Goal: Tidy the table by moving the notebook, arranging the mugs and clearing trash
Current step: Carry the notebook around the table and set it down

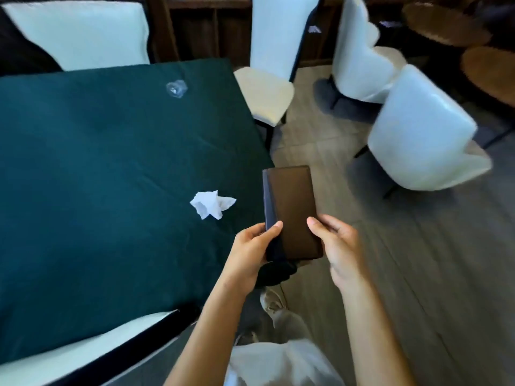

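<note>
L hand (252,247) grips the near-left corner of the notebook (292,207), thumb on the cover & fingers curled under. R hand (338,246) pinches its near-right edge, so the slim, smooth dark-brown rectangle is held in the air just off the table's right edge. Left of it on the dark-green tablecloth (83,162) lies a crumpled white paper (211,204), matte & creased; farther off is a scrunched, glossy clear plastic wrapper (176,88), w/ a white padded chair (267,90) beyond.
</note>
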The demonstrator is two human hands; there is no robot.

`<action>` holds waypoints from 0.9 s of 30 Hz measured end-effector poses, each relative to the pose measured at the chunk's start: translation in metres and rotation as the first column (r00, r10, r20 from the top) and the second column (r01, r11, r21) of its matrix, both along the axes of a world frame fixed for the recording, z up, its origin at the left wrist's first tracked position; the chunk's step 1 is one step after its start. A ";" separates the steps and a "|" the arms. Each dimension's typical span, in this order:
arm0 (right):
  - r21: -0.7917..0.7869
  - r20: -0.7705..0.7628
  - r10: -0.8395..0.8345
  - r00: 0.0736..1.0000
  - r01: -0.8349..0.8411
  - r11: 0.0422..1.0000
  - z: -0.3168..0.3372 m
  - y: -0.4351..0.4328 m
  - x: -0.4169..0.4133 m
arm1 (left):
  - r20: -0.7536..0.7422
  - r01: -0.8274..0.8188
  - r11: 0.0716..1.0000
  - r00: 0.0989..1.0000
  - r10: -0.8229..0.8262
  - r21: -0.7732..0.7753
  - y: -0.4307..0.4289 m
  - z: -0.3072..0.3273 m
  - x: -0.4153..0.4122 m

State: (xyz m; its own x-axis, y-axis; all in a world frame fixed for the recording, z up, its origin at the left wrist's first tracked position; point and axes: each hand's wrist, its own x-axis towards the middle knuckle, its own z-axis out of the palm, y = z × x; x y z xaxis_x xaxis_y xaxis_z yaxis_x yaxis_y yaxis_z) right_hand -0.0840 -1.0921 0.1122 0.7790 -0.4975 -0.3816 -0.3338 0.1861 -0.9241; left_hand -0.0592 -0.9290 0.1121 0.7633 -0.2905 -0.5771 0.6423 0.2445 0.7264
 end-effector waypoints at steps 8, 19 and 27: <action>0.063 -0.201 0.262 0.944 -0.255 0.965 -0.080 -0.018 0.083 | -0.059 -0.196 0.960 0.976 0.212 0.198 -0.021 -0.076 0.043; 0.150 -0.363 0.497 0.788 -0.477 0.866 -0.144 -0.035 0.135 | -0.126 -0.272 0.847 0.923 0.364 0.456 -0.040 -0.138 0.079; -0.018 -0.453 0.488 0.746 -0.555 0.831 -0.168 -0.041 0.136 | -0.062 -0.082 0.676 0.981 0.186 0.732 -0.043 -0.142 0.075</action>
State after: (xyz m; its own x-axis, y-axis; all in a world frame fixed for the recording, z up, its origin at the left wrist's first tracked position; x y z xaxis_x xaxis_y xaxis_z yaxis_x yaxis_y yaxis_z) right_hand 0.0519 -1.1334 -0.0560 0.7170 -0.1342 -0.6840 -0.6922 -0.2531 -0.6759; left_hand 0.0160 -0.9721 -0.0301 0.6693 0.3573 -0.6515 0.7393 -0.2328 0.6319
